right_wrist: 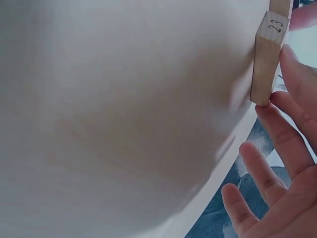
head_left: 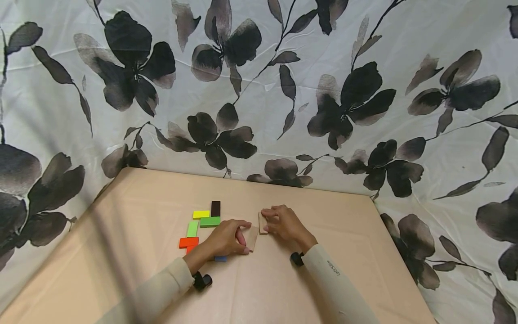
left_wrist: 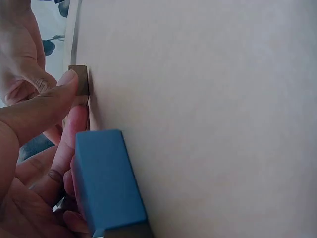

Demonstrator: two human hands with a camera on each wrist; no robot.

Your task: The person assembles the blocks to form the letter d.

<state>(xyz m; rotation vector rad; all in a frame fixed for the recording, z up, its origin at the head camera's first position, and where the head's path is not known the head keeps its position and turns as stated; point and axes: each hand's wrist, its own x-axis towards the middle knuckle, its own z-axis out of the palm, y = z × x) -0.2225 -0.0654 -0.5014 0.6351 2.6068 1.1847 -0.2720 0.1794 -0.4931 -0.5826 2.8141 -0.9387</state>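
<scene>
Wooden block [right_wrist: 265, 67] (marked 23): in right grip [head_left: 286, 225] | second block [head_left: 252, 238]: left grip [head_left: 224, 237]

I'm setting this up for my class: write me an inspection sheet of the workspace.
Surface: tan table, shadows near the hands.
Job's things: bare wooden block; wooden block marked 23; yellow block; dark block; green block; light-green block; orange-red block; blue block.
Clutter: nothing seen.
Hands: left hand pinches the bare wooden block; right hand holds the marked one.
Cables: none certain; blurred dark streak at left, cannot tell what.
Surroundings: floral cloth behind the table.
</scene>
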